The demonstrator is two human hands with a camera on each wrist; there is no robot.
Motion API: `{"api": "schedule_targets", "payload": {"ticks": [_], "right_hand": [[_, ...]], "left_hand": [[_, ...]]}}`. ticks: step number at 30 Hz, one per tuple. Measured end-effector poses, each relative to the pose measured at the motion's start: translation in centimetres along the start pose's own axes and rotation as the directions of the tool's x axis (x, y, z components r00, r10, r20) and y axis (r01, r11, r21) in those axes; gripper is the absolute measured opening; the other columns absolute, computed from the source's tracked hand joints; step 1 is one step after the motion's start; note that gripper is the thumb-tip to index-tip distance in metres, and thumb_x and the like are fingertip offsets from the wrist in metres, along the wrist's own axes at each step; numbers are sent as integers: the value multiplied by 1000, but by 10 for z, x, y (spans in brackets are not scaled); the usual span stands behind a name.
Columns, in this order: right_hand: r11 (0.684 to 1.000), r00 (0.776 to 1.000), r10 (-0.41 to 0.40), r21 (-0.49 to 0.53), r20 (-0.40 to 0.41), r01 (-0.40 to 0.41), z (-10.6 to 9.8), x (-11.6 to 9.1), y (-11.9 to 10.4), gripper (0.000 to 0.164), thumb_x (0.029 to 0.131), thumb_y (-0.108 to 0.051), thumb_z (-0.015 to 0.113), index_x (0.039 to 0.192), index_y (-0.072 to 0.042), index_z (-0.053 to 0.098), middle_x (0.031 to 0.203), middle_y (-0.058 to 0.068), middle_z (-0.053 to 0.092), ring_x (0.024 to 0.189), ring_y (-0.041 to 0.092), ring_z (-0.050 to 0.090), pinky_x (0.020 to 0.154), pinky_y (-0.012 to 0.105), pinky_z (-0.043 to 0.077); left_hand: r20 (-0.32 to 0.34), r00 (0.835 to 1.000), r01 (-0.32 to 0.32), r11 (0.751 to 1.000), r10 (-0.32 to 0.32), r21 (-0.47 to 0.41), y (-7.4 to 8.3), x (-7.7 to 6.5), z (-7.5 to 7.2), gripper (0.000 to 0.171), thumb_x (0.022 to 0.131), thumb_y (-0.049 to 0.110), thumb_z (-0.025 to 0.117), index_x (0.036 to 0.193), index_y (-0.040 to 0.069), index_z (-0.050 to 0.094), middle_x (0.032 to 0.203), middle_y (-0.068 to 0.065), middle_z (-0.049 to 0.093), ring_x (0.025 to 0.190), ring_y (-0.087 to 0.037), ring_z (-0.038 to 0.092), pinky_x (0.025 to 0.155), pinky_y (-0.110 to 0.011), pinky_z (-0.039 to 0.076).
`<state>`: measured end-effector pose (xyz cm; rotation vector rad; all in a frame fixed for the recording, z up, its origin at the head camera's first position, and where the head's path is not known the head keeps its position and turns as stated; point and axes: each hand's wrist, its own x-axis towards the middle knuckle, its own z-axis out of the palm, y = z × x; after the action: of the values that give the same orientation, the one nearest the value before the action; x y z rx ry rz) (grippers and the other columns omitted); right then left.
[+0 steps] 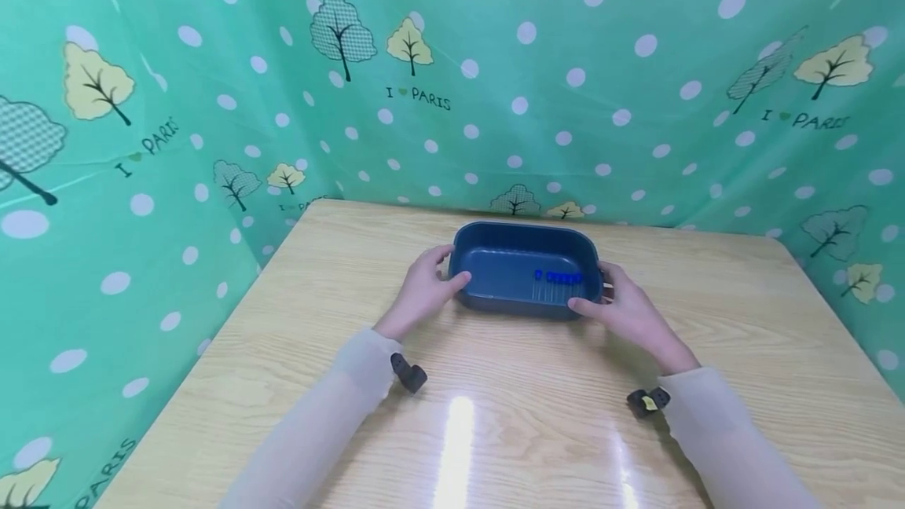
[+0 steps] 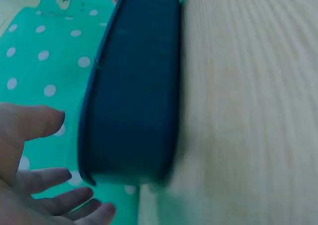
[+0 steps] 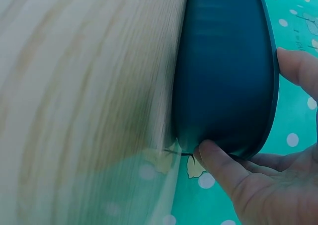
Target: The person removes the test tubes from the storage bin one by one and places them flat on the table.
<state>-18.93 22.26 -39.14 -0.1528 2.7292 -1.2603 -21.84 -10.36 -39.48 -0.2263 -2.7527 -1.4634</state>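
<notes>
A dark blue oblong plastic basin [image 1: 495, 269] stands on the table near its far edge, in the middle of the head view. Inside, on the right part of its floor, lies a short row of small bright blue pieces [image 1: 563, 278] above some ridges. My left hand [image 1: 430, 289] is at the basin's left end, fingers spread; the left wrist view shows a gap between thumb and rim. At the other end my right hand [image 1: 625, 309] grips the basin, thumb on the rim and fingers against the end wall, as the right wrist view shows.
The wood-grain table [image 1: 523, 415] has a far edge just behind the basin. Green dotted cloth [image 1: 566, 100] with trees hangs behind it and along the left side. Black wrist cameras [image 1: 410, 374] sit on both sleeves.
</notes>
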Motion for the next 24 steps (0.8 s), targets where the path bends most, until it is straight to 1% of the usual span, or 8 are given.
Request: {"api": "schedule_targets", "payload": {"ticks": [4, 6, 10, 12, 14, 19, 24], "right_hand": [[1000, 1000, 1, -11, -3, -1, 1, 1, -2, 97, 83, -48, 69, 150, -1, 17, 147, 28, 31, 126, 48, 41, 98, 59, 38], [1000, 1000, 5, -20, -1, -5, 1, 1, -2, 98, 83, -48, 69, 150, -1, 16, 147, 28, 30, 125, 48, 42, 97, 59, 38], [999, 1000, 12, -29, 0, -12, 2, 1, -3, 96, 84, -45, 69, 150, 0, 15, 147, 29, 29, 125, 48, 41, 97, 60, 38], [999, 1000, 13, -30, -3, -13, 1, 1, -2, 95, 85, -43, 69, 150, 0, 15, 147, 29, 29, 126, 48, 41, 97, 59, 38], [1000, 1000, 11, -24, -3, -11, 1, 1, -2, 96, 84, -45, 69, 150, 0, 15, 147, 29, 29, 126, 48, 41, 98, 59, 38], [1000, 1000, 9, -16, 1, -9, 2, 1, -1, 101, 82, -51, 70, 149, 1, 15, 147, 29, 29, 126, 48, 41, 98, 59, 37], [999, 1000, 22, -29, 1, -22, 4, -1, -2, 99, 84, -48, 69, 150, 1, 13, 148, 30, 27, 126, 48, 41, 98, 60, 37]], "left_hand": [[-27, 996, -82, 993, 85, 82, 14, 2, 1, 57, 89, 32, 67, 138, 10, 49, 140, -10, 47, 128, -29, 44, 105, -44, 36], [-21, 993, -114, 988, 117, 103, 22, 4, 3, 55, 89, 32, 66, 137, 10, 50, 140, -9, 48, 132, -27, 40, 107, -43, 33], [12, 987, -160, 980, 160, 118, 35, 8, 10, 52, 90, 30, 66, 135, 9, 52, 137, -8, 50, 131, -26, 42, 107, -41, 34], [31, 985, -170, 978, 168, 124, 40, 9, 14, 50, 89, 28, 66, 134, 9, 54, 137, -7, 51, 130, -25, 43, 106, -40, 35], [50, 984, -176, 975, 171, 135, 45, 10, 18, 48, 89, 27, 66, 132, 9, 55, 135, -7, 52, 128, -25, 45, 104, -40, 37], [101, 981, -181, 971, 166, 158, 51, 13, 28, 46, 90, 28, 66, 131, 10, 56, 133, -7, 55, 126, -24, 47, 102, -39, 40], [160, 975, -180, 970, 153, 166, 56, 14, 35, 44, 91, 29, 65, 130, 10, 57, 130, -4, 58, 123, -21, 50, 100, -37, 42]]}}
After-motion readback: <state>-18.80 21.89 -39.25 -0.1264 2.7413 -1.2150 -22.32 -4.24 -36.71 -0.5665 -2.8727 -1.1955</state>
